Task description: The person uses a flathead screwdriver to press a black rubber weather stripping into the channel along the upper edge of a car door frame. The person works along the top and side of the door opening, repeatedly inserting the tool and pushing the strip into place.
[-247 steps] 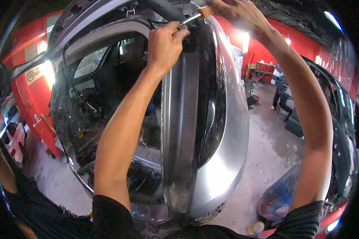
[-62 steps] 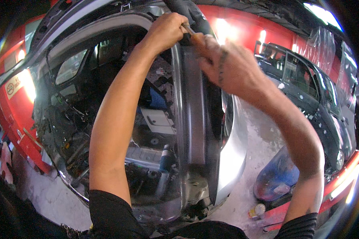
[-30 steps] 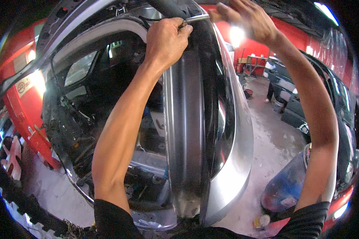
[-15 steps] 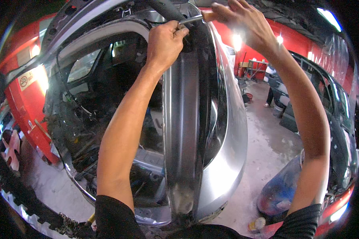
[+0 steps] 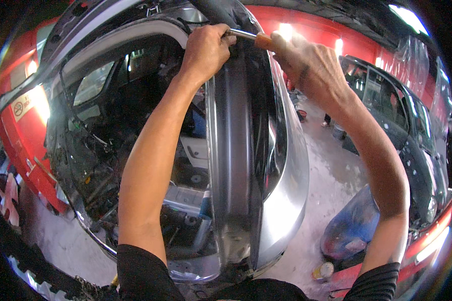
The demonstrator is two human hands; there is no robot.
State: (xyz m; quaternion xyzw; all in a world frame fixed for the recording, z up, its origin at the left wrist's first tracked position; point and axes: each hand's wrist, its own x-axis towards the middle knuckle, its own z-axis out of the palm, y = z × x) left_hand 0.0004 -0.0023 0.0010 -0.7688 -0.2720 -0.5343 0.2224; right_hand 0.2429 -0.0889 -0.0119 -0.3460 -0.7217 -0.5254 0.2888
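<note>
Tool [image 5: 243, 34]: it lay across the top of the dark strip [image 5: 232, 140] of the car body [image 5: 286, 215], its metal end at the left fingers and its orange-brown handle [image 5: 264, 41] sloping down to the right; its exact kind could not be told.
Left hand [image 5: 204, 52]: thumb and fingers were pinched together on the metal end, though the tip itself was hidden behind them; it sat in nearly the same spot as half a second earlier.
Right hand [image 5: 314, 65]: its fingers were closed on the far end of the handle, slightly blurred; it had dropped from a higher position.
Change in slope: half a second before, the tool had tilted up to the right, so it had swung downward about the left fingers.
Meaning for the work: this looked like one stroke of a back-and-forth turn at a single spot; whether anything loosened or tightened there could not be seen.
Beside the car body: a blue drum [image 5: 350, 223] and a small can [image 5: 323, 271] stood on the floor to the right.
</note>
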